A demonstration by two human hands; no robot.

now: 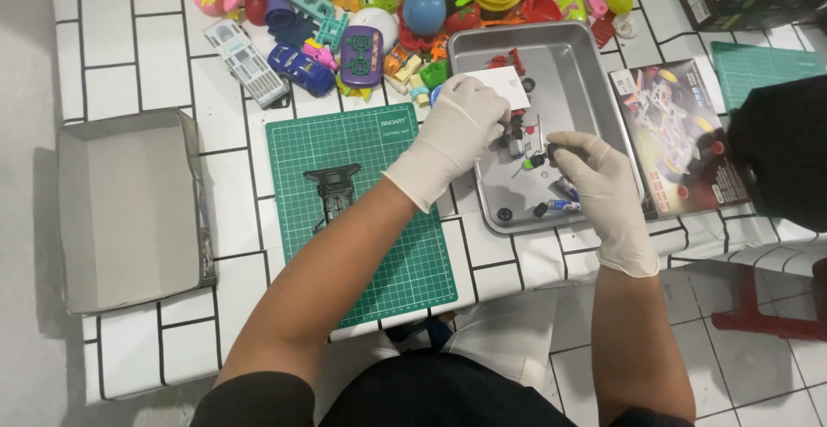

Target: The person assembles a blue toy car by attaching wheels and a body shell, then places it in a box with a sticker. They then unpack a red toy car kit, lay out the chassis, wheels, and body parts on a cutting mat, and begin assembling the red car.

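Both my hands wear white gloves and reach into a grey metal tray [579, 55] that holds several small dark and red toy-car parts. My left hand [461, 125] pinches a small dark part above the tray's left half, just below a white card [504, 85]. My right hand [594, 173] pinches another small dark piece close beside it, over the tray's middle. The two hands nearly touch. A black toy-car chassis [332, 190] lies alone on the green cutting mat [388, 255], left of my left forearm.
An open grey cardboard box [129, 211] sits at the left. A heap of colourful plastic toys [370, 13] fills the table's far edge. A printed toy-kit box lid [676, 134] lies right of the tray, beside a second green mat [762, 65] and a dark object [784, 151].
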